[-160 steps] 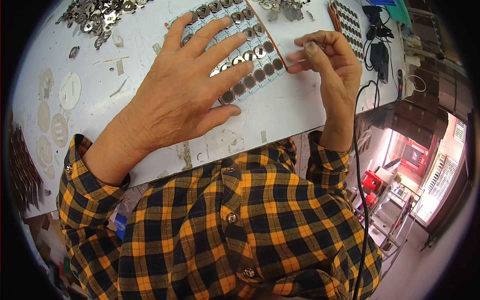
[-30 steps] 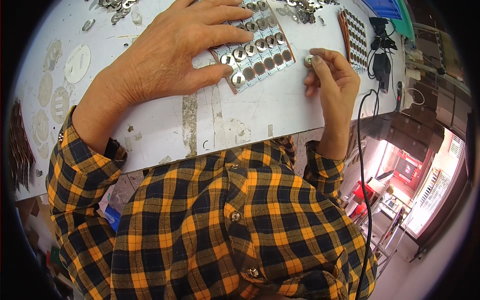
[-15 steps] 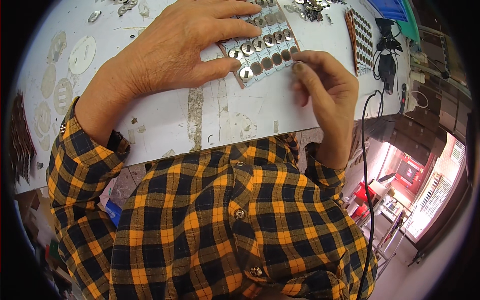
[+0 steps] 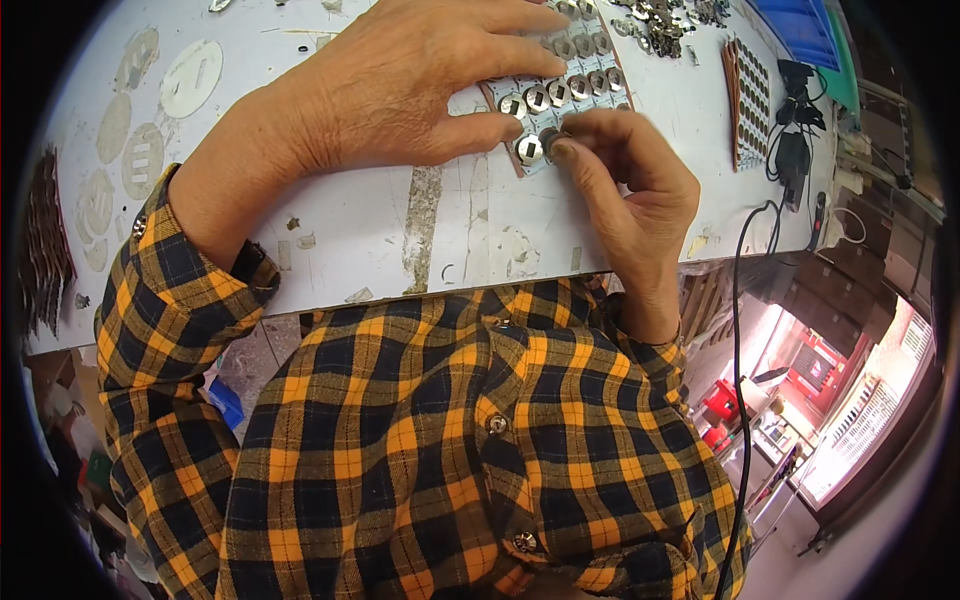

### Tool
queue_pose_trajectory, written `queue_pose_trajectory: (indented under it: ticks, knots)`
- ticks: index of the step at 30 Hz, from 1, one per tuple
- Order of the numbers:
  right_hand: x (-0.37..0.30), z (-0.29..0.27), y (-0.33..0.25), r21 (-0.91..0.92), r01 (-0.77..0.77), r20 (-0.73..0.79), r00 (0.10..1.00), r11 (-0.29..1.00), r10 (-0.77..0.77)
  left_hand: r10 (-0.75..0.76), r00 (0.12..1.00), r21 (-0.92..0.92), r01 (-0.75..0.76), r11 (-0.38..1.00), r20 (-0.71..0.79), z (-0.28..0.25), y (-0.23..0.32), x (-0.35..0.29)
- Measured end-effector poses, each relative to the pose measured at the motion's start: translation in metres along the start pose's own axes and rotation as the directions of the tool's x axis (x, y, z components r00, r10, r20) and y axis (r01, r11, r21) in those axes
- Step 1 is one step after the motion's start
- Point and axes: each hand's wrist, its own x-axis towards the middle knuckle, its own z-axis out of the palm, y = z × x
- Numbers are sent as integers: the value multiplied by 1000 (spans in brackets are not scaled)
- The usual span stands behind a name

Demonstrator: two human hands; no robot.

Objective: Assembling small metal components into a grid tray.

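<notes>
A light-blue circuit board panel (image 4: 548, 120) lies on the white table with rows of round silver metal battery clips on it. My left hand (image 4: 410, 90) rests over its left side, fingers spread, the thumb beside the near rows. In the nearest row, one silver clip (image 4: 530, 149) sits at the left end. My right hand (image 4: 635, 175) is closed in a pinch just right of that clip, thumb and forefinger at a dark round spot. Whether a small part is between those fingertips is hidden. The right fingers cover the rest of this row.
Loose metal parts (image 4: 660, 30) are heaped behind the panel. To the right stand a stack of similar boards (image 4: 752, 100), a black power adapter (image 4: 792, 160) and a blue tray (image 4: 800, 30). Dark brown sheets (image 4: 45, 250) are stacked at the far left. A black cable (image 4: 737, 330) hangs past the table edge.
My right hand has moved left along the nearest row, from its right end to beside the silver clip. The left hand stays on the panel; the whole view has shifted slightly.
</notes>
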Motion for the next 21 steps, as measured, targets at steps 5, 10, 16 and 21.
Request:
queue_pose_trajectory:
  ticks: [5,10,16,21]
  knots:
    - [3,-7,7,-160,75,29,997,984,-71,-195,964,15,195,981,179,-19,19,11]
    - [9,-14,9,-133,65,140,989,989,-46,256,944,72,-246,967,-208,9,-12,-1]
    - [17,-23,9,-137,155,226,967,978,-122,-247,967,-228,255,940,65,-16,16,8]
    - [50,-44,30,-237,169,-116,973,957,-200,-215,967,158,192,969,140,-16,26,13]
